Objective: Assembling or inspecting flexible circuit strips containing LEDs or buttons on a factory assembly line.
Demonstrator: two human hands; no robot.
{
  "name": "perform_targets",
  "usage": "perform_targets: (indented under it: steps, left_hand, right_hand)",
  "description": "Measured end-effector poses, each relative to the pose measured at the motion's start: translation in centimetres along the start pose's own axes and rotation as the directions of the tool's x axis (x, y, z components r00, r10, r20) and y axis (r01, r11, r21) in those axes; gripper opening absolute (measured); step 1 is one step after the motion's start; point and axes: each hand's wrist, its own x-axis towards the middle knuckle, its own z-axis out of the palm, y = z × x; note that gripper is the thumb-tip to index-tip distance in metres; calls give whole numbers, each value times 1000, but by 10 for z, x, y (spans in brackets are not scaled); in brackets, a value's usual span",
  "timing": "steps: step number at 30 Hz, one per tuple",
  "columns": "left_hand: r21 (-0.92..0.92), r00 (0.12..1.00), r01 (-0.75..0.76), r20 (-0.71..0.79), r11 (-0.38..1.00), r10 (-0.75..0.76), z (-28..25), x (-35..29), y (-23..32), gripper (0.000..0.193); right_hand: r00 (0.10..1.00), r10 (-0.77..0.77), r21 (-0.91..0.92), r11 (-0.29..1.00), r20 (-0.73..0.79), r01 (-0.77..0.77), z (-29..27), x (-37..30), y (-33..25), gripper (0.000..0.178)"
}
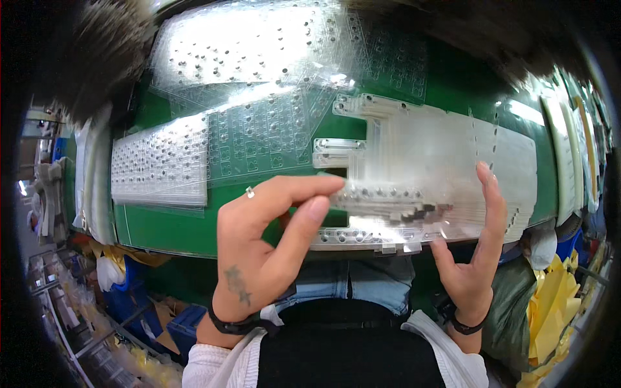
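right now, from the head view, the person is standing at a green counter (174,229) with both hands raised over its near edge. the left hand (259,252) is closed in a pinch, thumb and forefinger gripping the left end of a stack of clear plastic sheets (401,200), which looks blurred, so it is probably being moved. the right hand (475,258) is open, fingers straight up and palm turned inward, pressed against the right end of the stack, apparently to square the sheets against one another; it clasps nothing. the stack is held just above the counter's front edge, between the two hands, over a larger clear sheet (440,142) lying flat beneath it. to the left, a pile of perforated clear sheets (158,165) lies flat on the counter, and more such sheets (259,45) overlap toward the far side, within easy reach. each wrist carries a dark band. below the counter's edge at the left are blue bins (174,323), and at the right yellow material (550,291) is bunched up.
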Motion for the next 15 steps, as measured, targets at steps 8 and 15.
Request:
perform_targets:
  steps: [8, 15]
  left_hand:
    - [241, 977, -213, 56, 947, 206, -1, -2, -3, 26]
    - [74, 986, -168, 14, 983, 167, 1, -10, -8, 36]
  right_hand:
    - [999, 33, 18, 999, -34, -32, 12, 6, 6, 82]
    - [998, 45, 7, 999, -42, -44, 12, 3, 8, 83]
